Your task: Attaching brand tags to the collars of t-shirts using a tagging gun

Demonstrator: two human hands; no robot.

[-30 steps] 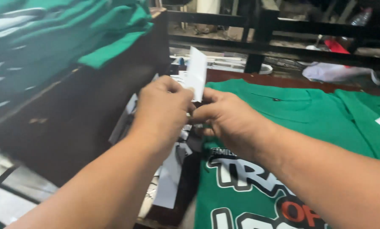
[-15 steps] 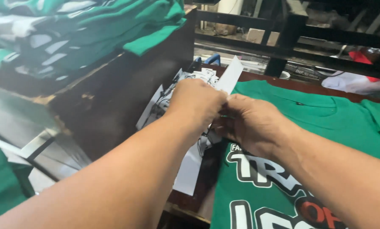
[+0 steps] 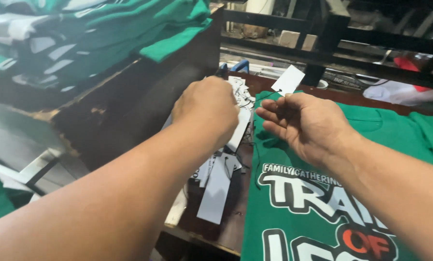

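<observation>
Far left, upper corner: a stack of folded green shirts (image 3: 81,34) with white print lies on a dark raised board (image 3: 129,96), its worn edge running diagonally toward the top centre.

Centre left: the left hand (image 3: 207,108) reaches in from the lower left, curled into a loose fist over a heap of white paper tags (image 3: 240,92) with thin black strings. The fingers point away from the camera, so it cannot be told whether they pinch anything. Below the hand, longer white strips (image 3: 216,191) trail toward the near edge of the wooden table (image 3: 226,232).

Centre right: the right hand (image 3: 308,123) hovers above the collar end of a green printed shirt (image 3: 395,140) spread flat on the table. Its fingers are gently bent and closed at the tips on a black string, from which a single white tag (image 3: 288,79) stands up and tilts to the right, just beyond the fingertips (image 3: 269,113).

Key relation: the tag lies directly ahead of and slightly above the right hand, long axis slanting from lower left to upper right. The right hand holds it; the left hand is near, just to its left, separated by a small gap above the tag heap.

Rear: dark metal rails (image 3: 332,38) cross the top edge.
</observation>
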